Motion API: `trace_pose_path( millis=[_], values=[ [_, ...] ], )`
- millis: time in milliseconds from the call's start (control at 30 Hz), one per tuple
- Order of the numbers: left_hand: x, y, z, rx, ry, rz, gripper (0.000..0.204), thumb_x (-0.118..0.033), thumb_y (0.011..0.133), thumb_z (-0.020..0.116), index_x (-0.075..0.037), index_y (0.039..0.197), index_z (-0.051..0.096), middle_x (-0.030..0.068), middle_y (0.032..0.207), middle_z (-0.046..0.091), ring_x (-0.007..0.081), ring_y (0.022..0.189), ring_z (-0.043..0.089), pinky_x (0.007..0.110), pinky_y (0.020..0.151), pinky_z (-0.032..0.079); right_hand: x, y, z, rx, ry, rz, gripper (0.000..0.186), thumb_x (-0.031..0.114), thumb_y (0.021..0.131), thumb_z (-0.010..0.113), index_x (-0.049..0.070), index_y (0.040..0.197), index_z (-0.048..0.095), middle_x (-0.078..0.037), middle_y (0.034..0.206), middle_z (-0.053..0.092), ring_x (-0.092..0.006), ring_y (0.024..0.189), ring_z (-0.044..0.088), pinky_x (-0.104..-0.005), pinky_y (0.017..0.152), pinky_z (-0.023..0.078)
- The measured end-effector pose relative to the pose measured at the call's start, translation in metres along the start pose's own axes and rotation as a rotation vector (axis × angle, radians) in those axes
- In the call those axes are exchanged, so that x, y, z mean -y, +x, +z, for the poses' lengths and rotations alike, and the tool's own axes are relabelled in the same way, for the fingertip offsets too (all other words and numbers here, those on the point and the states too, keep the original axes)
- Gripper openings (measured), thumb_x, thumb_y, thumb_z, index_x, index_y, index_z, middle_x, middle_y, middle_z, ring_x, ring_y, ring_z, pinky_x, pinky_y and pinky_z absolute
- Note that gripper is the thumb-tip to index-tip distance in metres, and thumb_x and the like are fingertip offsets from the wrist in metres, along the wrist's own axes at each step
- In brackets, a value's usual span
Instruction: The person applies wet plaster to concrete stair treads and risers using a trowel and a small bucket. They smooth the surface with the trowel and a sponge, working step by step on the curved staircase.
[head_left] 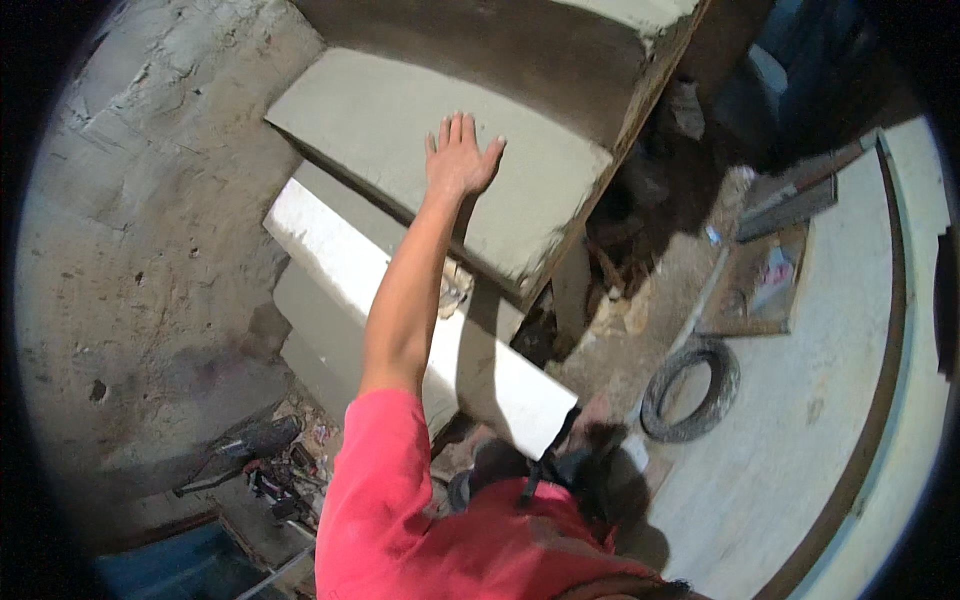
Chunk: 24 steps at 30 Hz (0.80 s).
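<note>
My left arm, in a red sleeve, reaches forward over a set of plastered steps. My left hand (464, 168) is palm down with its fingers spread, over the smooth grey tread of a concrete step (370, 110). Whether the palm presses on the surface or hovers just above it, I cannot tell. Nothing is in its fingers. Below that step, a long white board-like piece (500, 385) runs across beneath my forearm, in front of my body. A small brownish lump (455, 288) sits on it, partly hidden by the forearm. My right hand is not in view.
A rough plastered wall (160, 230) rises at the left. At the right are a tire (655, 405), a shallow wooden frame (745, 327) and rubble (625, 315) beside the steps' edge. Tools and debris (275, 480) lie at the lower left. A higher step (480, 45) stands beyond.
</note>
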<state>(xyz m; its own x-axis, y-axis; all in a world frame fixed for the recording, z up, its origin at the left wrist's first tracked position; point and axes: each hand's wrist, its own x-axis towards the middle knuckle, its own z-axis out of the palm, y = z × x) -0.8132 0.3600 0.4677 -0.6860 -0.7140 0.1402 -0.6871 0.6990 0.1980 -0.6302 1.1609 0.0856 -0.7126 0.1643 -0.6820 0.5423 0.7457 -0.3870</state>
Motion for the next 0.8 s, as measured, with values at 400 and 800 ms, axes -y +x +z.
trace_pose_path(
  millis=[400, 800],
  values=[
    [-0.012, -0.016, -0.002, -0.007, 0.049, -0.165, 0.088, -0.068, 0.102, 0.038, -0.011, 0.167, 0.023, 0.0084, 0.175, 0.020, 0.0270, 0.162, 0.016, 0.050, 0.132, 0.012, 0.077, 0.196, -0.165, 0.007, 0.212, 0.064, 0.039, 0.037, 0.092, 0.065, 0.003, 0.110, 0.074, -0.020, 0.100, 0.075, -0.0386, 0.093, 0.071, -0.0514, 0.081, 0.056],
    [-0.053, -0.023, -0.151, -0.212, -0.058, -0.227, 0.068, -0.055, 0.103, 0.053, 0.002, 0.141, 0.060, 0.0325, 0.123, 0.069, 0.0485, 0.120, 0.065, 0.053, 0.104, 0.051, 0.130, 0.244, -0.161, 0.126, 0.054, 0.031, 0.042, 0.040, 0.093, 0.064, 0.004, 0.111, 0.074, -0.021, 0.102, 0.075, -0.0393, 0.096, 0.071, -0.0514, 0.083, 0.056]
  ],
)
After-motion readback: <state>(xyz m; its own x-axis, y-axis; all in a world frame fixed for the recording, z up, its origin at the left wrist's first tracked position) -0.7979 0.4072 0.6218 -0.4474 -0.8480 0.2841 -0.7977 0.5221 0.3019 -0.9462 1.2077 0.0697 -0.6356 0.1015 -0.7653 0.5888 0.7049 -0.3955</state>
